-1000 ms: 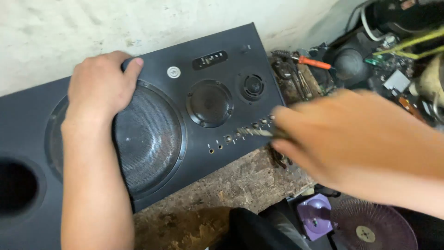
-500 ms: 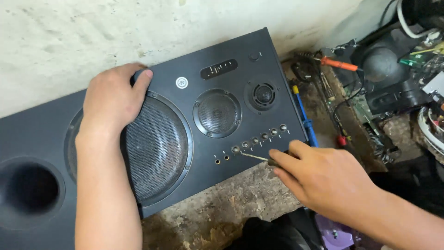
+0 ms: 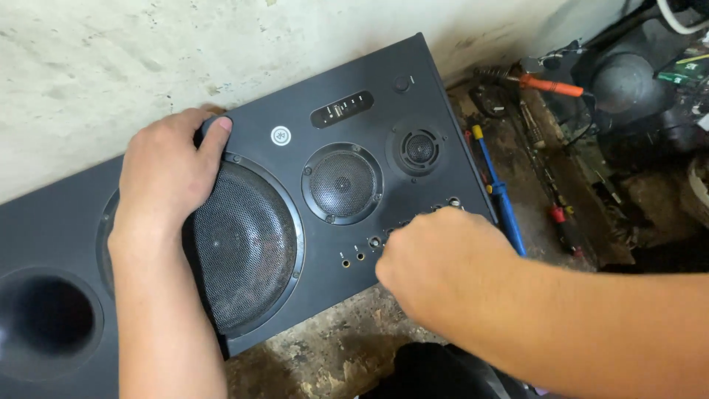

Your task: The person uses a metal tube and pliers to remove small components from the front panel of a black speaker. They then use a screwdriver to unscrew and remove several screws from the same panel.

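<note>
Speaker cabinet [image 3: 384, 81]: matt black all over. Large grille [image 3: 247, 247]: black fine mesh, dusted grey-brown. Round badge [image 3: 281, 136]: white. Jack sockets [image 3: 352, 259]: brass-coloured rings. Screwdriver [image 3: 504, 199]: blue shaft, yellow tip. Second tool [image 3: 550, 85]: orange handle. Wall [image 3: 148, 52]: off-white, mottled. Workbench [image 3: 332, 347]: brown, stained and speckled.
</note>
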